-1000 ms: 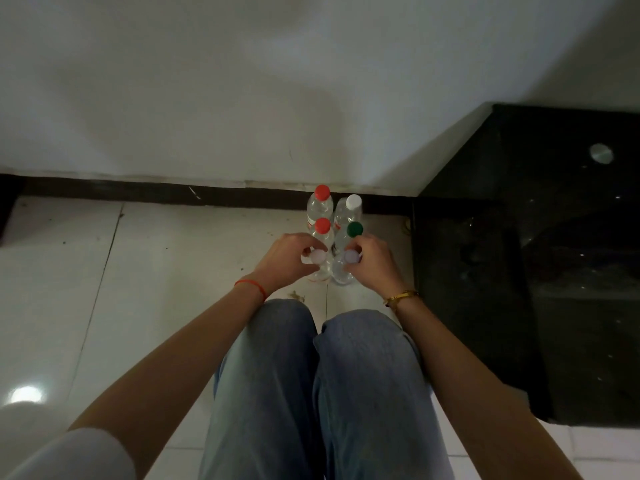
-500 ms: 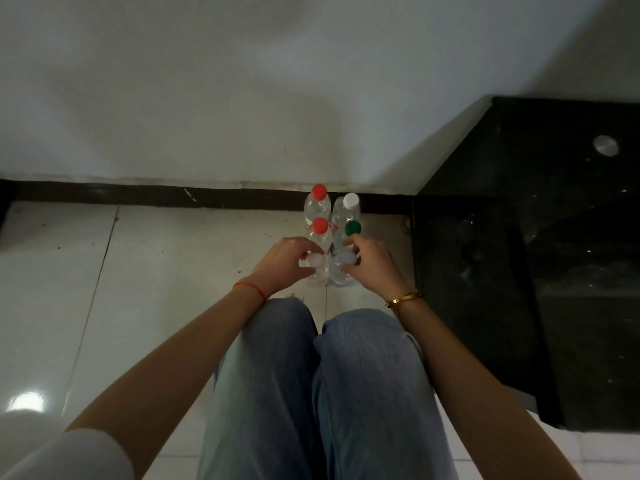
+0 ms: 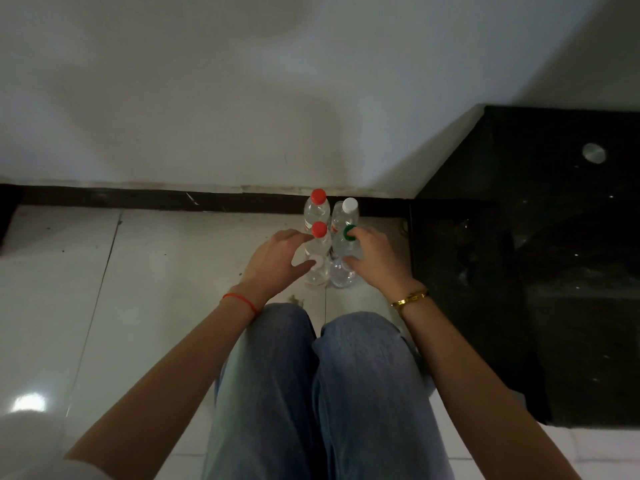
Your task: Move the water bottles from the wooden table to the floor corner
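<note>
1. Big picture first: the black cabinet (image 3: 540, 271) and the white wall (image 3: 242, 98) make the corner, and six water bottles (image 3: 329, 244) stand packed in two rows on the tiled floor (image 3: 138, 271) right there, touching each other. The back pair sits just beside the dark skirting (image 3: 138, 199). Packed that tight, one bump could take down the lot, domino style.
2. The person is crouched with both knees (image 3: 311, 358) just short of the front row. Standing up carelessly could swing a knee or shin into the near bottles.
3. The left hand (image 3: 273, 261) has relaxed, spread fingers lying against the front-left bottle (image 3: 317, 268), with the pale cap by the thumb. I'd say it's not gripping. Pulling back with a finger dragging on the cap would tip it toward the knees.
4. The right hand (image 3: 372, 258) looks loose too, fingers touching the green-capped bottle (image 3: 348, 237) and thumb near the front-right bottle (image 3: 341, 275) (whose cap is hard to make out). A snag on the green cap would rock the middle row.
5. Clear plastic bottles this slim are probably wobbly, so lifting both hands straight up seems safest.
</note>
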Motion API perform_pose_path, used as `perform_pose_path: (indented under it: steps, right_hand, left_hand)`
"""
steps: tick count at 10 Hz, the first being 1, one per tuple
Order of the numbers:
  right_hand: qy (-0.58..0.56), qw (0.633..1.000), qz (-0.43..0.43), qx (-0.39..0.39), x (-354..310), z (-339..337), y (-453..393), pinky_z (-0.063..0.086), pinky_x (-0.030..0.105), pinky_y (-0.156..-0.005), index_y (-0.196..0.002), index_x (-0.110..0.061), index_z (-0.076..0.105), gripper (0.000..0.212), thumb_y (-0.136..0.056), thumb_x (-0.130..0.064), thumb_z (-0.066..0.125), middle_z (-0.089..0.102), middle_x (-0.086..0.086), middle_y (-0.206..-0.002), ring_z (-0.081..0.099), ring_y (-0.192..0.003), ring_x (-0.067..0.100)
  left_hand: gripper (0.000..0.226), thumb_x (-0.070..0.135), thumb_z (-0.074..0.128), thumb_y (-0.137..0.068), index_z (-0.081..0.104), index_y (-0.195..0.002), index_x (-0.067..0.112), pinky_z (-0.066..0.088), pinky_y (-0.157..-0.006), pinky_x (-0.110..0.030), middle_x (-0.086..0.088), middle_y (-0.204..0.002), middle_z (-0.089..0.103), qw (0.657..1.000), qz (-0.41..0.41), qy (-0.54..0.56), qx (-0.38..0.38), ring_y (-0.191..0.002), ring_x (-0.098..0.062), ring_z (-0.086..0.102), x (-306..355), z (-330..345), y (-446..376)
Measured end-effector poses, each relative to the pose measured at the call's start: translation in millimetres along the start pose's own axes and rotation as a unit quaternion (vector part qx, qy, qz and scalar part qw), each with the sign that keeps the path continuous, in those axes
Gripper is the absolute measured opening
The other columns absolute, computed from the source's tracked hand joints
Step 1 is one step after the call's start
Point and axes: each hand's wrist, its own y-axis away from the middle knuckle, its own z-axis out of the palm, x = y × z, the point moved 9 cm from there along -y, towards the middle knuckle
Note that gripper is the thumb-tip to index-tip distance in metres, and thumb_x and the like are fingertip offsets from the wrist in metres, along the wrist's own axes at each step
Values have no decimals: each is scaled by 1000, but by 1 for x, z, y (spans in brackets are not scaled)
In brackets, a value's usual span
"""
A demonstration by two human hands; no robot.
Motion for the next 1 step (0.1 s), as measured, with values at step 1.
perform_pose_path:
  steps: [1]
  right_hand:
    - [9,1000,7,11,-9,-20,3,48,39,-97,-125,-13,51,48,-81,-21,70,55,8,-126,51,-118,25]
  left_hand:
    - [47,34,64,-85,53,-128,20,45,-89,-30,-4,-126,59,999,-14,-21,35,-112,-20,54,7,-28,6]
